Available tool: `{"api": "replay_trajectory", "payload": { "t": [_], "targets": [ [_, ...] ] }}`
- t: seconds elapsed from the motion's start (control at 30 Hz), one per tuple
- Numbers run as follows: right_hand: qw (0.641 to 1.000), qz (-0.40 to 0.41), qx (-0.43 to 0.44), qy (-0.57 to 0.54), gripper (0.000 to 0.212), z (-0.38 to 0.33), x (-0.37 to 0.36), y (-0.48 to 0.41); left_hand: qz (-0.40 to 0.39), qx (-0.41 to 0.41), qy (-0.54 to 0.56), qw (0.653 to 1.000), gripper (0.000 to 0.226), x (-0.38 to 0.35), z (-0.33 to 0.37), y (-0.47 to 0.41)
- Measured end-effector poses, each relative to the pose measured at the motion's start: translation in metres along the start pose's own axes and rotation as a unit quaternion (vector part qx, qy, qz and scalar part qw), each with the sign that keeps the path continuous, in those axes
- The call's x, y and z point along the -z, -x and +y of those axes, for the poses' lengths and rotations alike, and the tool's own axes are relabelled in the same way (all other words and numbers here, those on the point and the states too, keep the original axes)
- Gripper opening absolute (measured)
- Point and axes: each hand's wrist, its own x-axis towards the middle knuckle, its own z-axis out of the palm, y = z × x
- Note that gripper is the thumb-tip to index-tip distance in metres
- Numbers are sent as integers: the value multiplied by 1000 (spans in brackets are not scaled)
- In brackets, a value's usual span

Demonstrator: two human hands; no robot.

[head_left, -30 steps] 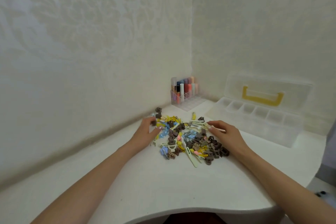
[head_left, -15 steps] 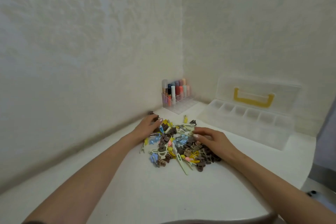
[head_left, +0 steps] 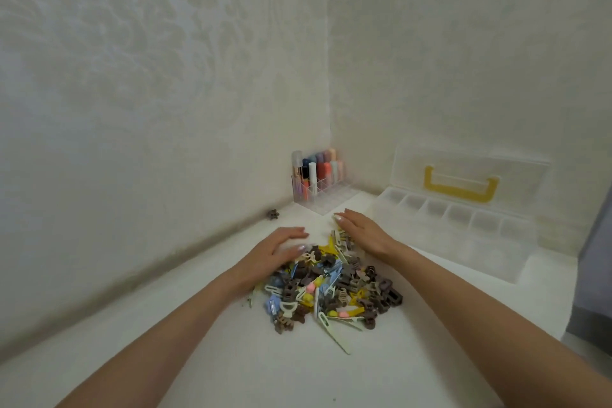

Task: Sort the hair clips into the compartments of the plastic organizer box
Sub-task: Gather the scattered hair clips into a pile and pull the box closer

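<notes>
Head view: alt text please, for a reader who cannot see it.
A person's left hand and right hand rest on the far edge of a mixed pile of brown, yellow, blue and cream hair clips on a white table. An open clear plastic organizer box with a yellow handle stands at right.

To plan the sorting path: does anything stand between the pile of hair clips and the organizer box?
Nothing visible does. Only bare table lies between the pile of hair clips and the organizer box, whose lid is open.
</notes>
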Motion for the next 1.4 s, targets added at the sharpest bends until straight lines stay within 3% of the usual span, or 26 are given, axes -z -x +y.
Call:
{"api": "replay_trajectory", "payload": {
  "t": [0.1, 0.23, 0.37, 0.5, 0.7, 0.8, 0.93, 1.13, 1.3, 1.4],
  "targets": [
    [1000, -21, -6, 12, 50, -1, 1, -3, 86, 27, -79, 993, 45, 13, -12, -19],
    [999, -46, 6, 12, 49, -1, 0, 4, 73, 99, -132, 984, 49, 22, -27, -50],
    [997, -57, 3, -53, 45, 4, 2, 21, 82, 120, -167, 975, 47, 20, -36, -65],
    [993, -74, -10, -95, 59, 10, 5, 37, 94, 109, -144, 979, 46, 20, -36, -72],
    [985, -98, -9, -144, 48, 6, 9, 60, 70, 51, -51, 995, 29, 7, -19, -65],
    [981, -73, -8, -177, 43, 7, 5, 64, 26, 59, 61, 996, 29, -2, -10, -57],
    [981, 2, 3, -192, 42, 5, 1, 69, -49, 39, 67, 996, 34, -8, 0, -47],
    [963, 73, -48, -255, 36, 18, 8, 75, -53, 36, 46, 997, 38, -2, 0, -44],
    [971, 105, -32, -210, 38, 26, 16, 82, -19, 40, 38, 998, 38, -7, 6, -54],
    [986, 89, -16, -141, 35, 24, 15, 87, -84, 51, 24, 995, 39, -11, 10, -53]
  ]
}}
